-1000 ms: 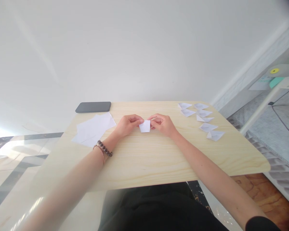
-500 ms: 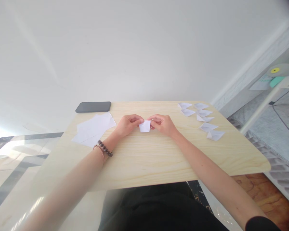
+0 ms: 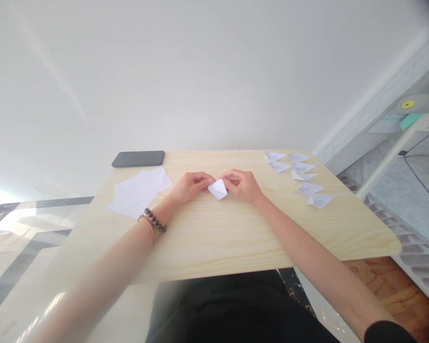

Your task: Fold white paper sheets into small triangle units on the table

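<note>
A small folded white paper [image 3: 218,189] is held between my two hands, over the middle of the table. It shows as a tilted, roughly diamond-shaped piece with a crease across it. My left hand [image 3: 192,187] pinches its left corner between thumb and fingers. On the opposite side, my right hand [image 3: 242,184] grips the right edge, thumb in front. Parts of the fingertips behind the paper are hidden.
Loose white paper sheets [image 3: 137,193] lie overlapping on the left of the pale wooden table [image 3: 214,243]. Behind them rests a dark phone [image 3: 138,158]. Several folded paper boats [image 3: 320,200] are grouped at the right. A white wall [image 3: 207,85] rises beyond the far edge.
The folded paper has turned between my fingers, from a squarish, upright outline to a tilted diamond. Both hands stay in nearly the same place.
</note>
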The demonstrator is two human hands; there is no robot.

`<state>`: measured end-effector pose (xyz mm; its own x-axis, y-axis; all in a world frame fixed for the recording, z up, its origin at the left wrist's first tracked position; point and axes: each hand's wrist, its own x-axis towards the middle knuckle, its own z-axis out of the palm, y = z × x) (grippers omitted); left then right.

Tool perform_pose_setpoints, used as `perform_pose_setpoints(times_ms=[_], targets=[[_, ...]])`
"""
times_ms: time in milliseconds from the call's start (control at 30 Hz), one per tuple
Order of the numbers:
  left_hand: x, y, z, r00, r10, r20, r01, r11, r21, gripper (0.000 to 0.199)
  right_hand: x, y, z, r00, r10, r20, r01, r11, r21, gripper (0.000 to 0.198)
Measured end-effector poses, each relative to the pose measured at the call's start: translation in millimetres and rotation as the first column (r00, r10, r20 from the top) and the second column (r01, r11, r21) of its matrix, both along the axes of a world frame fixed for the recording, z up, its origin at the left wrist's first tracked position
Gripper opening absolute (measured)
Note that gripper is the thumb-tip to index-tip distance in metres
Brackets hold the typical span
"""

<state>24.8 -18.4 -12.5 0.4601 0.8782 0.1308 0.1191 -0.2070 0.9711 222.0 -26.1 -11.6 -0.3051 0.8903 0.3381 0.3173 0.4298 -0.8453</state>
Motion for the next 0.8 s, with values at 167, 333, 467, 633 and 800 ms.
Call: perform_pose_setpoints(times_ms=[167,333,467,633,800], targets=[[2.2,-3.2,4.4,1.0,-0.028,0.001,0.028,0.999,-0.021,0.036,-3.1,-0.1,-0.6,0.998,-0.06,0.021,0.059,0.997,0.041,0.017],[4.3,-5.4,6.9,0.999,-0.03,0.033,0.032,0.998,-0.053,0.037,-6.4,-3.4,1.8,0.995,-0.092,0.041,0.09,0.995,0.049,0.017],[3.1,-5.0,7.0,0.999,-0.03,0.026,0.032,0.997,-0.065,0.035,-6.7,-5.8,3.4,0.995,-0.06,0.083,0.056,0.997,0.049,0.016],[1.8,-3.2,7.6,0.999,-0.031,0.027,0.034,0.995,-0.095,0.035,-4.9,-5.9,3.9,0.998,0.002,0.061,-0.002,1.0,-0.001,0.016],[2.7,-1.7,5.5,0.999,0.03,0.01,-0.029,0.995,-0.098,0.035,-2.8,-4.1,6.1,0.998,0.059,0.021,-0.057,0.995,-0.078,0.024]])
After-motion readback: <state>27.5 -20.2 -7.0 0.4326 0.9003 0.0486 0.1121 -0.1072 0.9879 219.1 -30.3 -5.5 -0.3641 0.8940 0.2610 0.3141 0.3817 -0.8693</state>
